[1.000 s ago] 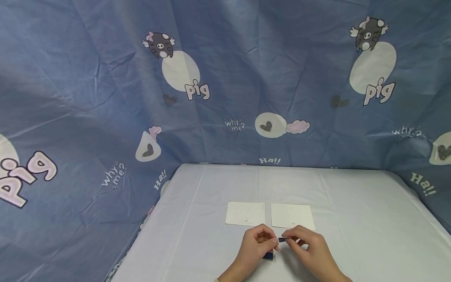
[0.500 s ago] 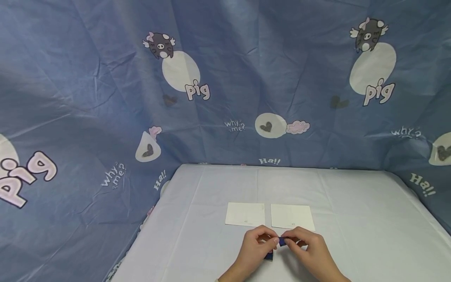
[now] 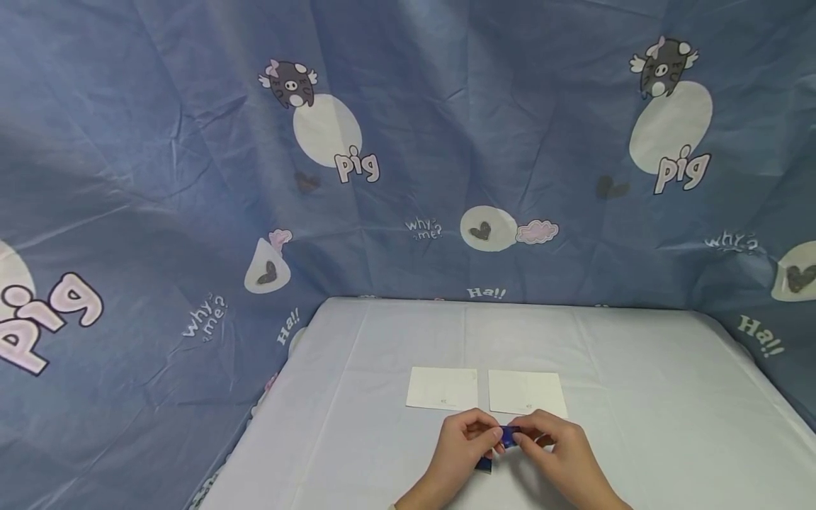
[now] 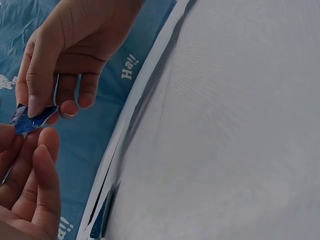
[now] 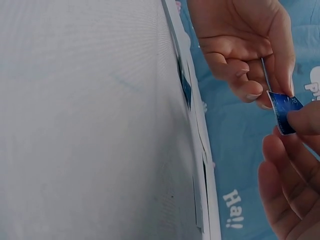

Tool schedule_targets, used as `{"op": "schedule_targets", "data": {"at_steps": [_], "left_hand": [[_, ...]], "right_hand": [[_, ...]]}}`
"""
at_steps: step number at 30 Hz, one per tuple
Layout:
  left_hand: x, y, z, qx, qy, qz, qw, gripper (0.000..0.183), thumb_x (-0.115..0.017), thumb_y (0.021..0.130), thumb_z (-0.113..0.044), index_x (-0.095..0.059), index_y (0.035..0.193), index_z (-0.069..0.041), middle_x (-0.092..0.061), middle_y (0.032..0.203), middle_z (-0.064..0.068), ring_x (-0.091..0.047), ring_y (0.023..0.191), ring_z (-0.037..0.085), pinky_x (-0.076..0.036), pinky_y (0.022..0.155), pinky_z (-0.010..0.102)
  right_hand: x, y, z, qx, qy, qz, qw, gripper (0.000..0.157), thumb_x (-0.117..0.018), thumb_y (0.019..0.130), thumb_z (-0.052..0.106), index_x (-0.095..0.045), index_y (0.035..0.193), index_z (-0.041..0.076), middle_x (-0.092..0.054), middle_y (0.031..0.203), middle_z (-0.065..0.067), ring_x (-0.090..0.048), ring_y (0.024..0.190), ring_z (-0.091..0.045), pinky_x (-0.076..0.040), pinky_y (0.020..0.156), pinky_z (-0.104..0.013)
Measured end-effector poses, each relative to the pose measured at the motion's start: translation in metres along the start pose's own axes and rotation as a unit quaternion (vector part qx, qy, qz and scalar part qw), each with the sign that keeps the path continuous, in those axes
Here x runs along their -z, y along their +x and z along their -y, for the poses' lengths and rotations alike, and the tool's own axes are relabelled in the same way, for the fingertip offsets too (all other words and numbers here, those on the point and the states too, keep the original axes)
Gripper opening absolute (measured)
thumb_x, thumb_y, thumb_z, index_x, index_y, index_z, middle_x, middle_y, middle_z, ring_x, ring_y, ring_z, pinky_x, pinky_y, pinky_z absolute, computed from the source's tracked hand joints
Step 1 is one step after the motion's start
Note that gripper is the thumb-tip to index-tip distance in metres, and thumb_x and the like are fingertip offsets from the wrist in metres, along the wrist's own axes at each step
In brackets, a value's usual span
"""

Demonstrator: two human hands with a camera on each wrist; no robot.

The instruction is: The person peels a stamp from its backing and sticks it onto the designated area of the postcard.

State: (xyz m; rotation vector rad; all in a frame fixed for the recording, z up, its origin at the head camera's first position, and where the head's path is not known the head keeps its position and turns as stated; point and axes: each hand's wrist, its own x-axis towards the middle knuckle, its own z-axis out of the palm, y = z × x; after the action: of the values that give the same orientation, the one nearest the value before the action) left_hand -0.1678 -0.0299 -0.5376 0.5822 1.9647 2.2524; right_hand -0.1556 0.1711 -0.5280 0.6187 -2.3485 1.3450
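Note:
A small shiny blue piece (image 3: pixel 509 437), thin and foil-like, spans the gap between the two hands above the table. My left hand (image 3: pixel 460 453) pinches its left side between thumb and fingers. At its right side, my right hand (image 3: pixel 557 450) grips it the same way. Both wrist views show fingers on this blue piece (image 4: pixel 32 120), slightly bent in the left one, with faint pale markings visible in the right one (image 5: pixel 286 111). Below the left hand lies another dark blue piece (image 3: pixel 484 465) on the table, partly hidden by that hand.
Two pale rectangular cards (image 3: pixel 442 388) lie side by side just beyond the hands, the right card (image 3: pixel 527 393) partly behind the right hand's fingers. A white cloth covers the table (image 3: pixel 344 425). Blue printed fabric (image 3: pixel 395 142) hangs behind and at the sides.
The blue piece has turned from nearly edge-on to showing more of its bright blue face. Both hands keep hold of it and have barely moved.

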Motion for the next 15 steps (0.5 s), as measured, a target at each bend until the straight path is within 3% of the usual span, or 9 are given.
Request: {"op": "schedule_targets", "data": {"at_steps": [4, 8, 15], "left_hand": [[-0.0011, 0.0011, 0.0004, 0.016, -0.013, -0.011, 0.9997, 0.020, -0.071, 0.094, -0.012, -0.068, 0.100, 0.007, -0.072, 0.083, 0.019, -0.069, 0.068, 0.014, -0.056, 0.059, 0.023], [-0.0029, 0.0020, -0.0005, 0.027, -0.015, -0.016, 0.9994, 0.014, -0.072, 0.093, -0.011, -0.070, 0.102, 0.001, -0.072, 0.085, 0.015, -0.070, 0.070, 0.017, -0.057, 0.061, 0.024], [-0.0040, 0.0035, 0.0010, 0.021, -0.011, -0.019, 0.9996, 0.012, -0.072, 0.092, -0.006, -0.071, 0.104, -0.004, -0.071, 0.084, 0.013, -0.070, 0.069, 0.015, -0.057, 0.062, 0.025]], "right_hand": [[0.0002, -0.0002, 0.0004, -0.017, 0.001, -0.005, 1.000, 0.031, -0.082, 0.083, 0.003, -0.074, 0.099, 0.028, -0.070, 0.087, 0.017, -0.066, 0.072, -0.004, -0.055, 0.057, -0.026], [0.0015, 0.0003, 0.0014, -0.041, 0.001, -0.009, 0.999, 0.030, -0.082, 0.083, 0.004, -0.073, 0.103, 0.026, -0.070, 0.082, 0.016, -0.066, 0.070, -0.004, -0.055, 0.058, -0.026], [0.0030, 0.0015, 0.0034, -0.065, 0.001, -0.009, 0.998, 0.029, -0.081, 0.084, 0.007, -0.072, 0.105, 0.025, -0.069, 0.078, 0.016, -0.066, 0.068, -0.005, -0.055, 0.059, -0.026]]}}
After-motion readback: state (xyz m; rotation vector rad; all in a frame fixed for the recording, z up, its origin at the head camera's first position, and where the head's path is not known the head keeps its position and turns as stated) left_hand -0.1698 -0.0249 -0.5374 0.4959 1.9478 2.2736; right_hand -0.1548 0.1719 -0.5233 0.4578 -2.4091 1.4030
